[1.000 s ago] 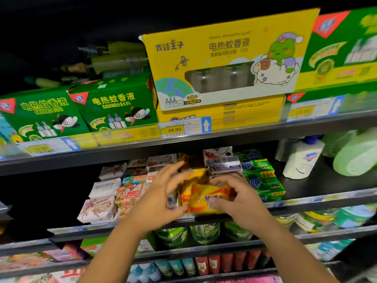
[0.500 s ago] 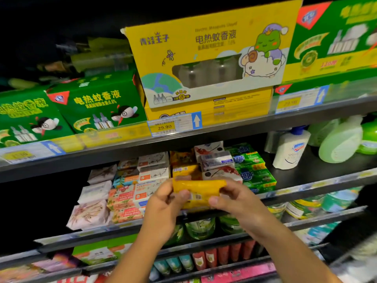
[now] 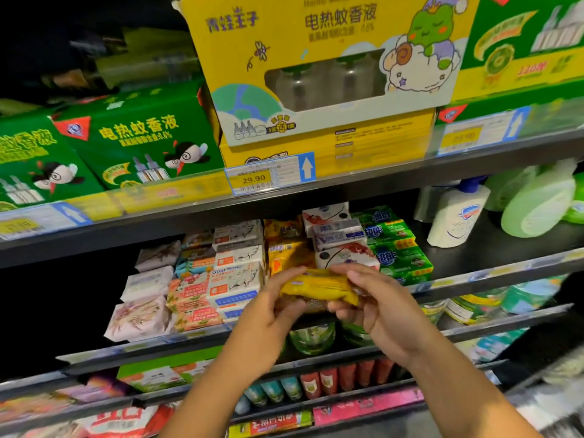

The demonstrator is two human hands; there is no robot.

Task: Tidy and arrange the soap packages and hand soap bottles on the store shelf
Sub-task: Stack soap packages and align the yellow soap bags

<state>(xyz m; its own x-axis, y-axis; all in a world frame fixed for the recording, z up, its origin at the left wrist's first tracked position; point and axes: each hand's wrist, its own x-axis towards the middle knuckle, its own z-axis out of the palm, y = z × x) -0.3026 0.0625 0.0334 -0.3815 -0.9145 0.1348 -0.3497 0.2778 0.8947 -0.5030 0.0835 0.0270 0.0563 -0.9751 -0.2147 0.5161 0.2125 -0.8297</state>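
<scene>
Both hands hold one yellow soap package point(image 3: 317, 287) level, just in front of the middle shelf point(image 3: 493, 273). My left hand point(image 3: 268, 317) pinches its left end and my right hand point(image 3: 376, 301) grips its right end. Behind it lies a stack of more yellow soap packages point(image 3: 286, 248). White Goat Soap boxes point(image 3: 235, 279) stand to the left, white and red soap packs point(image 3: 338, 238) and green soap packs point(image 3: 398, 248) to the right. A white hand soap bottle point(image 3: 455, 213) with a blue pump stands further right on the same shelf.
Pale green bottles point(image 3: 537, 203) lean at the shelf's right end. Paper-wrapped soaps point(image 3: 142, 314) fill its left part. Green and yellow mosquito-liquid boxes point(image 3: 316, 67) sit on the shelf above, behind a price tag point(image 3: 268, 175). Lower shelves hold jars point(image 3: 313, 336) and tubes.
The yellow soap package was lifted off the front of its stack and turned flat between both hands. The view moved closer to the shelf and shifted right.
</scene>
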